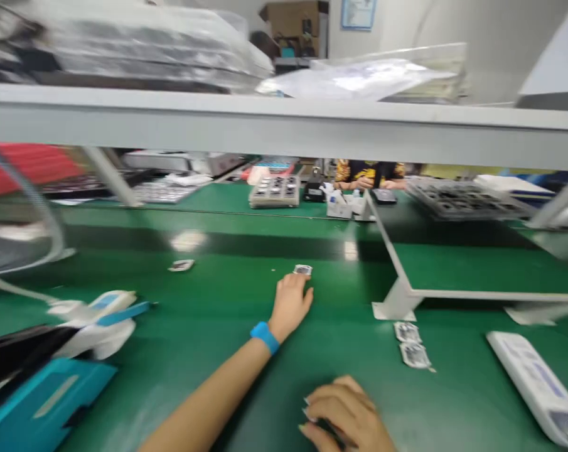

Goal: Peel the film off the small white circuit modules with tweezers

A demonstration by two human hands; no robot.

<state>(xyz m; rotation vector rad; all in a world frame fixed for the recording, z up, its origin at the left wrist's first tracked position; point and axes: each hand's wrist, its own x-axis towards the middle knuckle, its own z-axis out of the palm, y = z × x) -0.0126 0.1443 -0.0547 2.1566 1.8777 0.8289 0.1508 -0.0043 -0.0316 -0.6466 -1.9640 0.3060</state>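
Observation:
My left hand [290, 302], with a blue band [265, 338] at its wrist, reaches out over the green table. Its fingers lie stretched with the thumb apart, and the fingertips touch or nearly touch a small whitish square packet [303, 270] with a dark middle. Nearer to me, my right hand [347, 414] is curled above the table. Something dark shows under its fingers, too hidden and blurred to name. Two similar small packets [410, 345] lie to the right of my hands. Another small pale piece [181, 265] lies to the left.
A white-edged raised stand [481, 270] is at the right, with a white elongated device [538, 389] before it. Teal and black items [48, 395] and a blue-and-white tool [105, 314] lie at left. A shelf beam [284, 129] crosses overhead. Beyond are trays [274, 191] and a person's hands [363, 183].

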